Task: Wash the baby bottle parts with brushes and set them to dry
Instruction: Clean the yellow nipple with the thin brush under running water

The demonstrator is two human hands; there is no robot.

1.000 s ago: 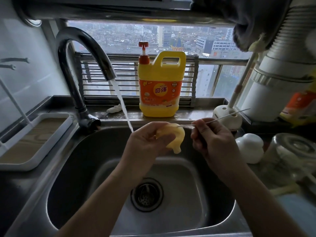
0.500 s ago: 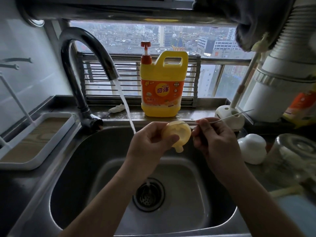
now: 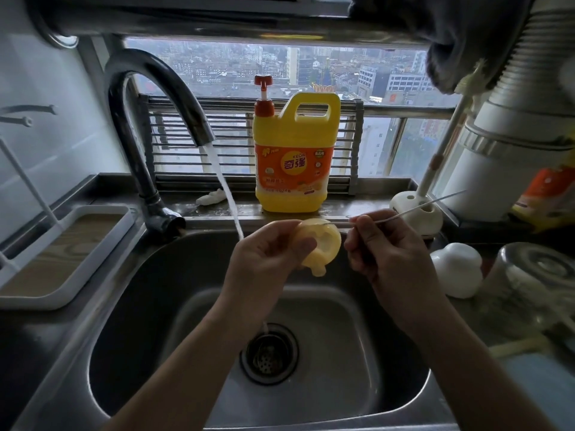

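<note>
- Holds the yellow silicone teat (image 3: pixel 320 247) above the sink (image 3: pixel 140 306) in the left grip (image 3: pixel 267 253), clamped on its rim, thumb across the disc
- Pinches a thin wire brush (image 3: pixel 413 209) in the right grip (image 3: pixel 382 244), closed tight round the stem, tip reaching left to the teat's top edge
- Looks to be mid-scrub on this one part, probably at a small vent or the edge; cannot tell whether the bristles sit inside a hole
- Keeps the teat just right of the water stream (image 3: pixel 230 194) from the tap (image 3: pixel 149 98), which drops just beyond the left grip, so rinsing seems not yet done
- Shows a white dome cap (image 3: pixel 455 269) and an upturned clear bottle (image 3: pixel 535 275) on the desk right of the right grip; washed or waiting, cannot tell
- Shows a white tray (image 3: pixel 62 259) well left of the left grip, possibly the drying spot
- Leaves, as a judgement, most of the job: finish brushing, rinse the teat, see to the other parts, set everything to dry
</note>
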